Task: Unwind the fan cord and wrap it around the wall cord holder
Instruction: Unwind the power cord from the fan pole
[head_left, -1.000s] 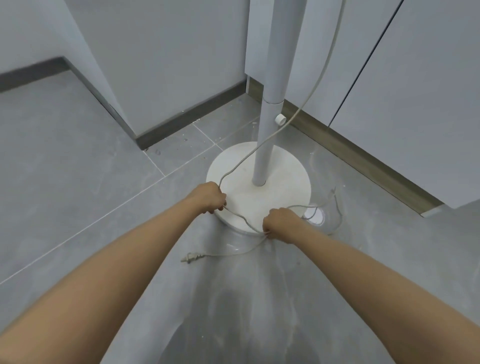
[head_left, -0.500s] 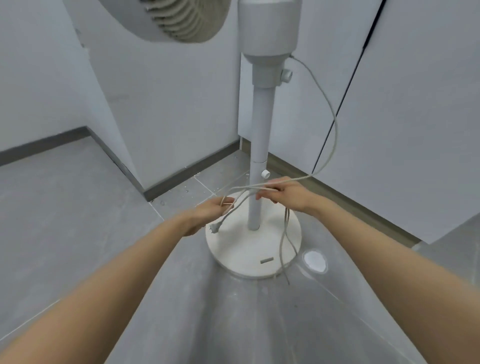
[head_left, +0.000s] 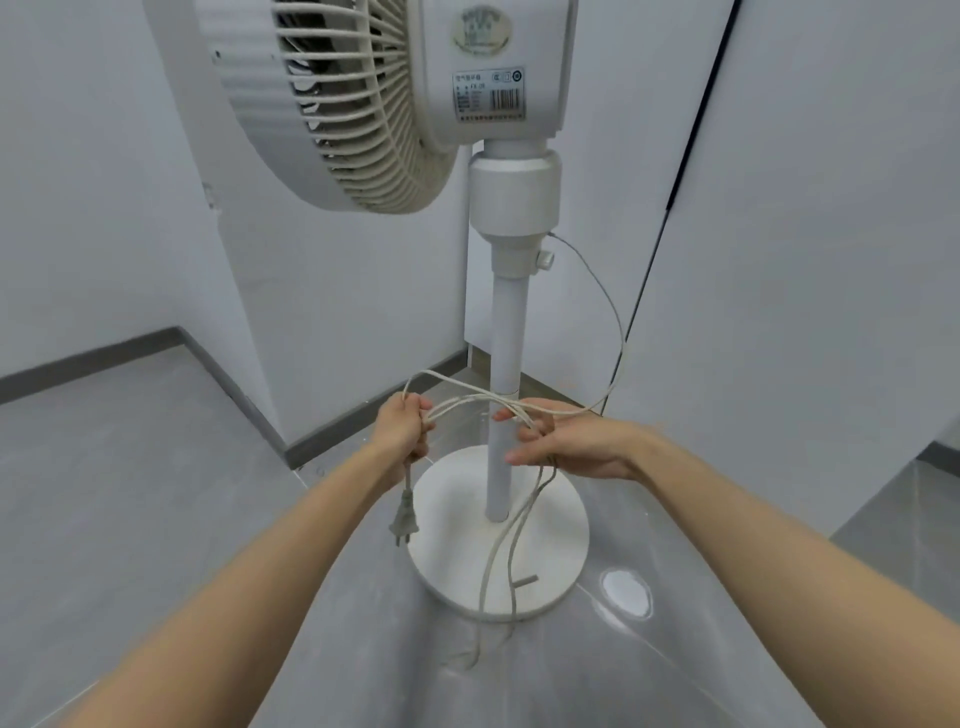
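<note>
A white pedestal fan stands in a room corner on a round base. Its pale cord leaves the collar under the fan head and curves down to my hands. My left hand is closed around the cord, and the grey plug dangles below it. My right hand holds several strands between its fingers in front of the pole. Two loops hang from it down over the base to the floor. No wall cord holder is in view.
White walls close in behind and on both sides, with a dark skirting board along the floor. A dark vertical gap runs between wall panels on the right. The floor is grey tile with a bright light reflection.
Both hands rose from the base at floor level to mid-pole height, lifting the cord and plug off the floor. My view tilted up, bringing the fan head into sight.
</note>
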